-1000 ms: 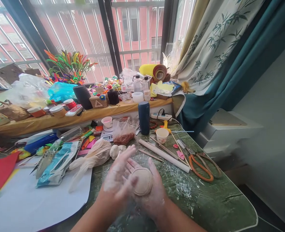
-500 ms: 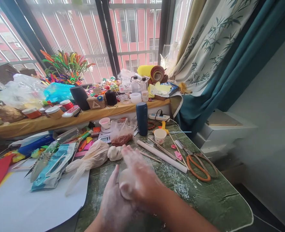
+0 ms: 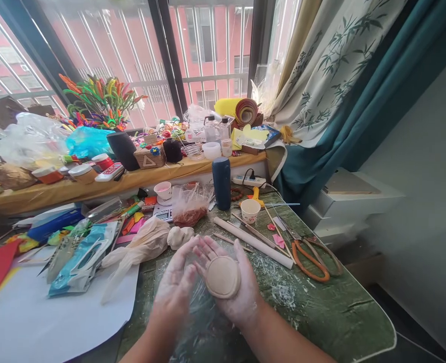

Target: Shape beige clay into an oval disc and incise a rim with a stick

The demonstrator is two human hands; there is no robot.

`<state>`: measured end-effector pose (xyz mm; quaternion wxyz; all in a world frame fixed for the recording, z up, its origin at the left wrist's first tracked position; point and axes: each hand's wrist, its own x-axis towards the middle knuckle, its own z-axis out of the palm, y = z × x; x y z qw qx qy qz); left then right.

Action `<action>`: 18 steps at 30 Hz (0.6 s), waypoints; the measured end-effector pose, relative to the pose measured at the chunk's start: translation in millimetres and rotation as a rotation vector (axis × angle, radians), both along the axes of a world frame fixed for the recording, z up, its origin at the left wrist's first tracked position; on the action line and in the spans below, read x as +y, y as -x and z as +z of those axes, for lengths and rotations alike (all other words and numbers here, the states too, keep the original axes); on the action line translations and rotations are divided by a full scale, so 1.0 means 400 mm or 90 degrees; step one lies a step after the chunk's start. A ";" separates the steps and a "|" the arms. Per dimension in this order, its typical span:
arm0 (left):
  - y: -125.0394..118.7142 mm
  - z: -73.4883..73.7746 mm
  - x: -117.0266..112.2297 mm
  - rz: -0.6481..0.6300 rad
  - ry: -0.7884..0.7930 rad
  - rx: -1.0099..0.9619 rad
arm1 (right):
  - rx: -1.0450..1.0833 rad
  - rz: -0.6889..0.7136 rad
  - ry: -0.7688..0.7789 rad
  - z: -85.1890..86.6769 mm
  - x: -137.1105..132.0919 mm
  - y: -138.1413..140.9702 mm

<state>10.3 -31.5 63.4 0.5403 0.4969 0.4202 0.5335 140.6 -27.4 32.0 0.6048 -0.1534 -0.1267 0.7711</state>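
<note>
A flat, round disc of pale clay (image 3: 223,277) with a slightly raised rim lies on the palm of my right hand (image 3: 245,297). That hand is turned up, its fingers stretched toward the left. Beside it my left hand (image 3: 175,282) is held half upright, fingers apart and dusted white, with nothing in it. Its fingertips come close to the right fingers; whether they touch I cannot tell. Just beyond the hands sits a lump of white clay (image 3: 180,237) against a crumpled plastic bag (image 3: 147,239). Both palms carry white powder.
A white rolling pin (image 3: 253,243), thin wooden sticks, a paper cup (image 3: 250,210) and orange-handled scissors (image 3: 310,259) lie to the right. Behind stand a blue cylinder (image 3: 222,184) and a bag of brown material (image 3: 188,214). White paper (image 3: 75,322) covers the left. A cluttered sill (image 3: 188,169) runs behind.
My hands were pressed together around the clay, blurred. Now they have parted: the left has moved off to the left, and the disc shows on the upturned right palm.
</note>
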 end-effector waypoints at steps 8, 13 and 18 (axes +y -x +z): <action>-0.032 -0.027 -0.046 -0.124 0.277 -0.407 | -0.601 -0.064 -0.437 0.116 -0.039 -0.022; -0.009 -0.021 -0.025 -0.184 0.313 -0.458 | -0.585 -0.221 -0.248 0.068 -0.026 -0.017; 0.011 -0.004 0.027 -0.129 0.239 -0.482 | -0.231 -0.209 0.109 -0.034 0.029 0.006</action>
